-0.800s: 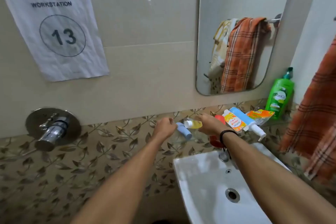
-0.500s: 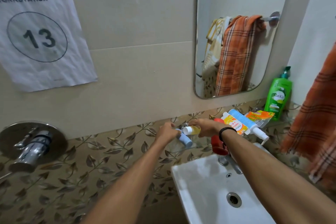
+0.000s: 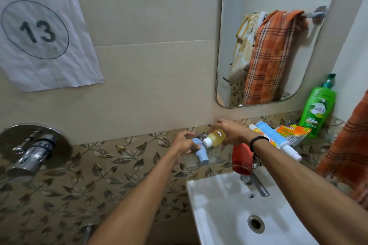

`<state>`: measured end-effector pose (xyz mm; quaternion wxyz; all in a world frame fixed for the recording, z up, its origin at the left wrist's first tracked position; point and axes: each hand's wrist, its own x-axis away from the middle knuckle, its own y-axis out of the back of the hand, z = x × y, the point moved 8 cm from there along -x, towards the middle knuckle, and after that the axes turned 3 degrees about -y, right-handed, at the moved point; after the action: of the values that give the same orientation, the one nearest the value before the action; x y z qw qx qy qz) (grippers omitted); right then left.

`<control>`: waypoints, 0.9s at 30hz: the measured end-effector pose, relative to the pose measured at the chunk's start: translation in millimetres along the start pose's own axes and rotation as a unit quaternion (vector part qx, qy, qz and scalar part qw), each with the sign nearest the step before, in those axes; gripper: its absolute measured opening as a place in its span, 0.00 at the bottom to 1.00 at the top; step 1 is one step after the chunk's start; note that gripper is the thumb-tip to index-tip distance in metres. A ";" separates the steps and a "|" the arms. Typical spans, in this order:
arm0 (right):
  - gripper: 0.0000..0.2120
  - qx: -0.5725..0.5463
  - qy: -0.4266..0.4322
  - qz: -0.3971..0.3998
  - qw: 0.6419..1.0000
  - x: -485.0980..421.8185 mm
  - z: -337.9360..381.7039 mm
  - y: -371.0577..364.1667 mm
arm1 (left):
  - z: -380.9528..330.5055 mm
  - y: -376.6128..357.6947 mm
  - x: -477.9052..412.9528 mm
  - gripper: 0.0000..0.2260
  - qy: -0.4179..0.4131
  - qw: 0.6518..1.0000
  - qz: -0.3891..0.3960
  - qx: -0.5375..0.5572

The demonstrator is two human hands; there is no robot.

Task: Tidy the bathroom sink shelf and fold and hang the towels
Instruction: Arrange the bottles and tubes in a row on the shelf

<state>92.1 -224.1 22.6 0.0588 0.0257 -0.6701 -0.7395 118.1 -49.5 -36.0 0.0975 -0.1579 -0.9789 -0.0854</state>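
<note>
A glass shelf (image 3: 216, 160) runs along the wall above the sink. My left hand (image 3: 184, 142) grips a small light-blue bottle (image 3: 200, 153) lying at the shelf's left end. My right hand (image 3: 231, 132) holds a small yellow bottle with a white cap (image 3: 215, 137) on its side just above the shelf. Further right on the shelf lie a blue-and-white tube (image 3: 276, 140), an orange packet (image 3: 291, 131) and a red bottle (image 3: 242, 158); a green pump bottle (image 3: 316, 108) stands upright at the far right. An orange plaid towel (image 3: 347, 145) hangs at the right edge.
A white sink (image 3: 223, 211) with a chrome tap (image 3: 256, 184) sits below the shelf. The mirror (image 3: 229, 45) reflects an orange and a yellow towel on a rail. A chrome shower valve (image 3: 32, 150) projects from the wall at left, under a paper sign (image 3: 39, 30).
The camera has shifted slightly closer. My right hand has tilted the yellow bottle a little with its cap toward the left; my left hand stays on the blue bottle.
</note>
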 end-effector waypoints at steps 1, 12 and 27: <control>0.25 0.013 0.007 -0.017 1.000 0.8 -1.2 4.3 | -2.3 -0.4 1.8 0.27 -0.003 1.000 0.002 0.024; 0.26 0.154 0.107 -0.101 0.977 23.8 29.9 20.3 | -34.3 17.0 15.2 0.30 -0.158 0.985 -0.033 -0.061; 0.24 -0.191 0.057 -0.028 0.980 9.8 1.6 22.7 | -37.5 14.0 31.5 0.23 -0.190 0.976 -0.012 -0.108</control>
<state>83.4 -225.9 45.8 0.0798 0.0749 -0.5113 -0.8524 99.4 -34.5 9.0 -0.1087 -0.1692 -0.9664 -0.1603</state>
